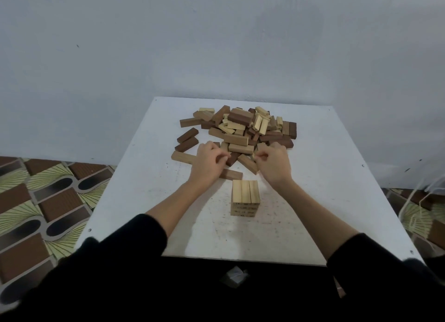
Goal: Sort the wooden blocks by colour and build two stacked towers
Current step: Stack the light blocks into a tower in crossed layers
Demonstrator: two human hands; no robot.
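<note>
No legible text, label, brand or number is found anywhere in the view. Dark printed marks are seen along the side faces of the light tower on the white table, but they are too small and blurred to be read. No markings can be made out on the loose block pile.

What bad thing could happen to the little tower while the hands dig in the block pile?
The light tower stands right between the forearms, near the wrists, so pulling either arm back carelessly might knock it over. The left hand and right hand are at the front edge of the mixed pile, where blocks lean on each other; tugging one out could make others slide toward the tower. A dark block also lies close behind it.
</note>
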